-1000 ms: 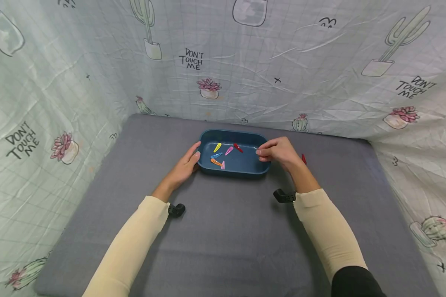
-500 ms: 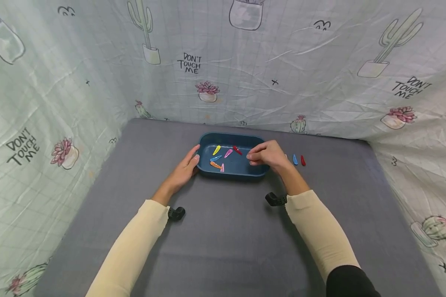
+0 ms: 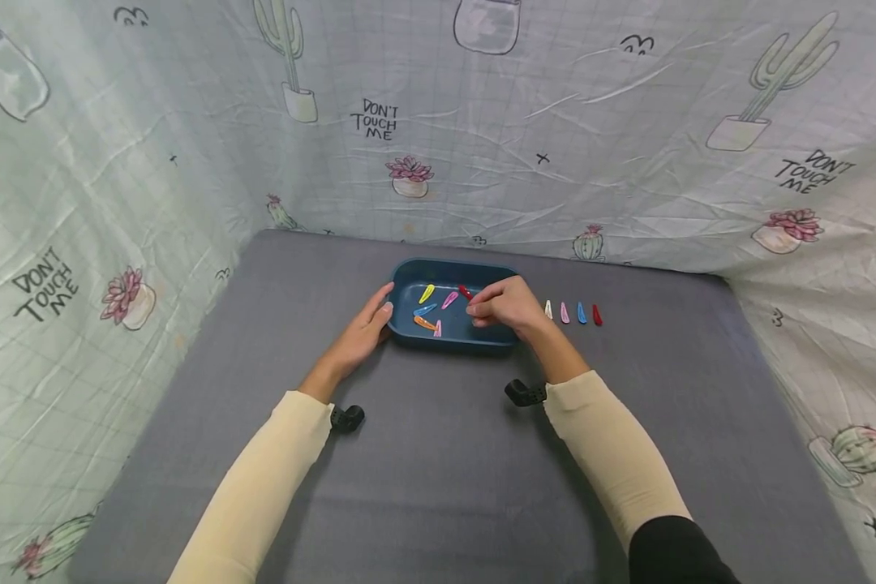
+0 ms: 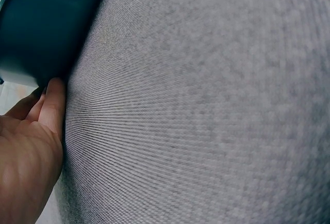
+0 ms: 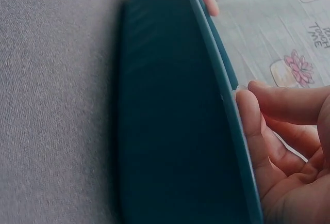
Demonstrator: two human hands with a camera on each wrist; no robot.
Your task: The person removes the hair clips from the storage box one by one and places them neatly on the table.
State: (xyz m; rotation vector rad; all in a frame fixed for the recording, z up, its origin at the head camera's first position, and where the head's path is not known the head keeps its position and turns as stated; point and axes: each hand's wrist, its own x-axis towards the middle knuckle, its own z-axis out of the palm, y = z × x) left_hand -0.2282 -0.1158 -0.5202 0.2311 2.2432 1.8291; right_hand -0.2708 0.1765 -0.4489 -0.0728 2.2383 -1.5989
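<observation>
In the head view a dark blue tray (image 3: 453, 344) lies on the grey table. In it are yellow (image 3: 427, 294), pink (image 3: 449, 300), blue (image 3: 425, 310), red (image 3: 465, 291) and orange (image 3: 424, 322) hair clips, and a pink-and-white one (image 3: 438, 328). My left hand (image 3: 359, 334) holds the tray's left end, thumb and fingers at its rim. Over the tray's right half is my right hand (image 3: 509, 305), fingers bent, thumb and index tips close together near the red clip. A pale spot shows at those fingertips in the right wrist view; I cannot tell whether they pinch anything.
Right of the tray, white (image 3: 548, 310), pink (image 3: 564, 313), blue (image 3: 581, 312) and red (image 3: 597, 315) hair clips stand in a row on the grey table (image 3: 438, 470). A printed cloth (image 3: 482, 138) hangs around the back and sides.
My right hand has moved left across the tray, from its right end toward the red clip. The row of clips behind that hand has come into sight. My left hand keeps its place.
</observation>
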